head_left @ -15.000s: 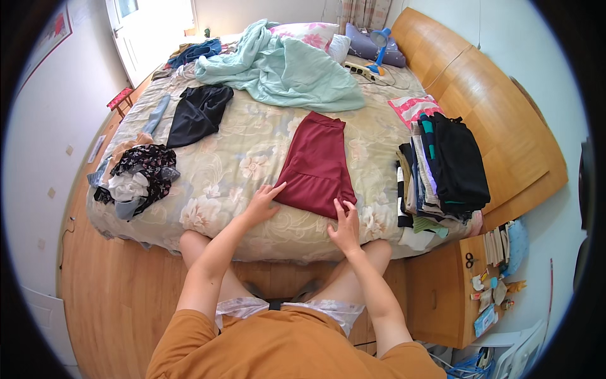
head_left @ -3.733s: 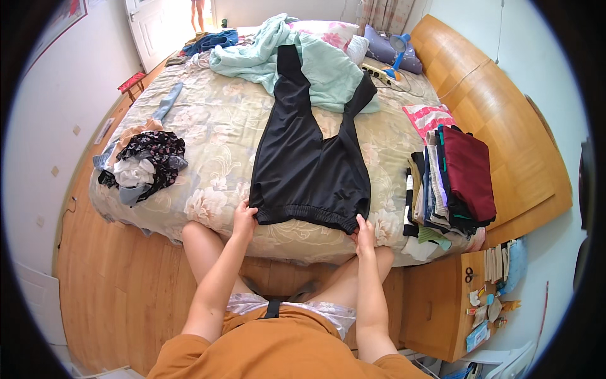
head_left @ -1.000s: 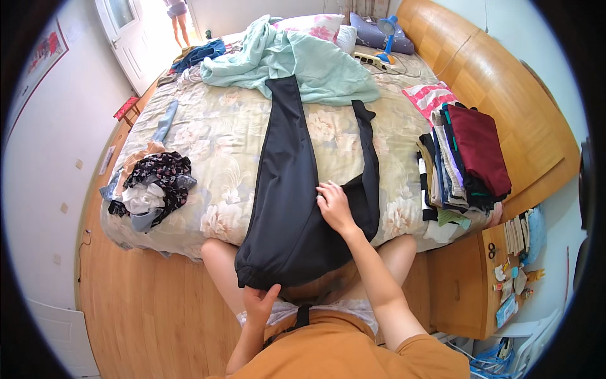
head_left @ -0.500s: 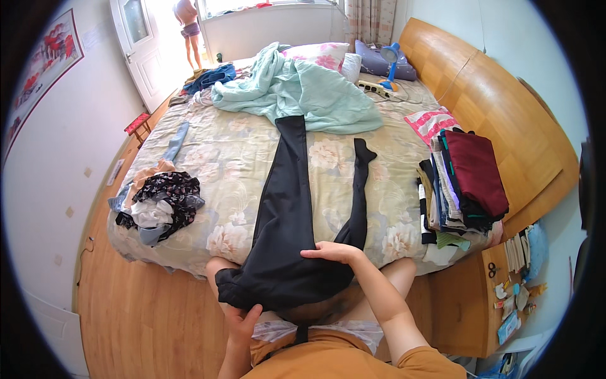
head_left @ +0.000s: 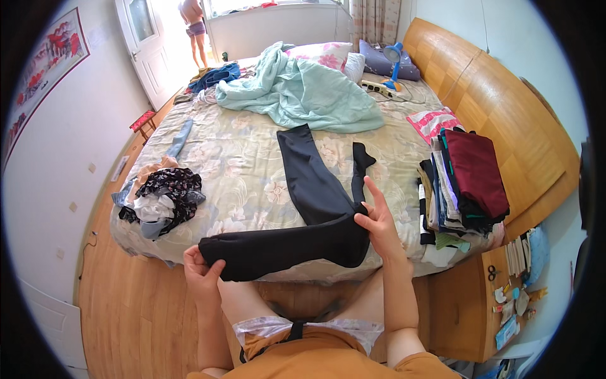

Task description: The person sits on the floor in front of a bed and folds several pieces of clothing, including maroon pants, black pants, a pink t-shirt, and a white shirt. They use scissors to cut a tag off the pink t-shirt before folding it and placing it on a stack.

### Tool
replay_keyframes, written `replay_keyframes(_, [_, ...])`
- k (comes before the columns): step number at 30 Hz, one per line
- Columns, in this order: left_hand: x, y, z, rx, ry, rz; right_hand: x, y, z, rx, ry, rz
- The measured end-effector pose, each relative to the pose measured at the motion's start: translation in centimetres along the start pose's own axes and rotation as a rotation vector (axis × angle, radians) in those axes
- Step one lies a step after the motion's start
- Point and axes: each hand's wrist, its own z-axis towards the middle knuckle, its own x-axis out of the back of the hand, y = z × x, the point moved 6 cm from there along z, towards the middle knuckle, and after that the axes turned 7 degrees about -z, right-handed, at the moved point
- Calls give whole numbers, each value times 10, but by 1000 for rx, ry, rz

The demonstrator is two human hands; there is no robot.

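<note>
A pair of black trousers (head_left: 284, 246) stretches across the near edge of the bed, with one leg lying away from me toward the green blanket. My left hand (head_left: 203, 266) pinches one end of the folded-over cloth, thumb on top. At the other end, my right hand (head_left: 379, 224) grips the cloth between thumb and fingers, its index finger pointing up. Beyond that hand lies a narrow black piece with a foot-like tip (head_left: 362, 153); whether it joins the trousers is hidden.
A stack of folded clothes (head_left: 476, 174) stands on the right, beside the wooden headboard (head_left: 499, 107). Loose clothes (head_left: 158, 202) are heaped on the left. The green blanket (head_left: 303, 95), a blue fan (head_left: 392, 60) and a power strip (head_left: 377, 88) lie farther back. Another person (head_left: 194, 28) stands by the door.
The trousers' near part has swung up and now lies crosswise. My left hand has moved left and up with one end; my right hand has moved right and up and grips the cloth.
</note>
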Motion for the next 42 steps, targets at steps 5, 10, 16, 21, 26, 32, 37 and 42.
replay_keyframes(5, [-18,29,28,-118,-69,-7,-23,-10,-36,-87,-594,-321])
replay_keyframes(10, [-36,55,55,-257,-404,416,-19,23,-43,-64,-380,-504])
replay_keyframes(16, [-83,87,62,-411,-570,849,-2,-40,-19,339,243,-800])
replay_keyframes(21, [-103,110,92,-683,-516,999,3,-83,-16,597,371,-1115])
replay_keyframes(26, [-159,170,145,-1249,-355,870,0,-117,-14,740,407,-1179])
replay_keyframes(32, [-257,236,236,-1044,-471,500,26,-201,-30,803,648,-864])
replay_keyframes(37, [-336,297,195,-1239,-335,387,63,-320,-40,887,1105,-1144])
replay_keyframes(42, [-346,291,262,-1695,-86,805,44,-391,-8,999,749,-1456])
